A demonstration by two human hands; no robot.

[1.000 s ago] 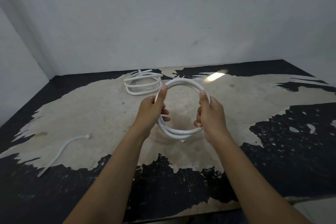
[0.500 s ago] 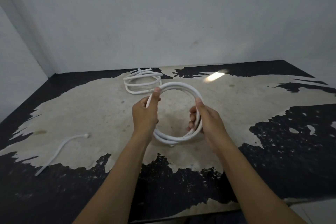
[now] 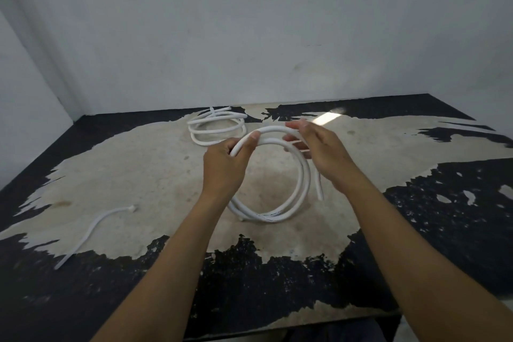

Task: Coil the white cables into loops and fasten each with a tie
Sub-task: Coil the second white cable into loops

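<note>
A white cable coil (image 3: 301,189) hangs upright above the table's middle, its low side near the surface. My left hand (image 3: 223,168) is shut on the coil's upper left arc. My right hand (image 3: 324,153) grips the top right arc with fingers spread over the strands, and a loose cable end (image 3: 319,187) hangs down beside my right wrist. A second coil (image 3: 216,128), tied at its far side, lies flat farther back. A short white cable piece (image 3: 91,230) lies at the left.
The table (image 3: 138,169) has a worn beige middle and peeling black edges. Pale walls close off the back and left. The front edge runs just beneath my forearms.
My right hand slid from the coil's right side up to its top. The coil tilted and grew wider, and a loose end dropped free on the right.
</note>
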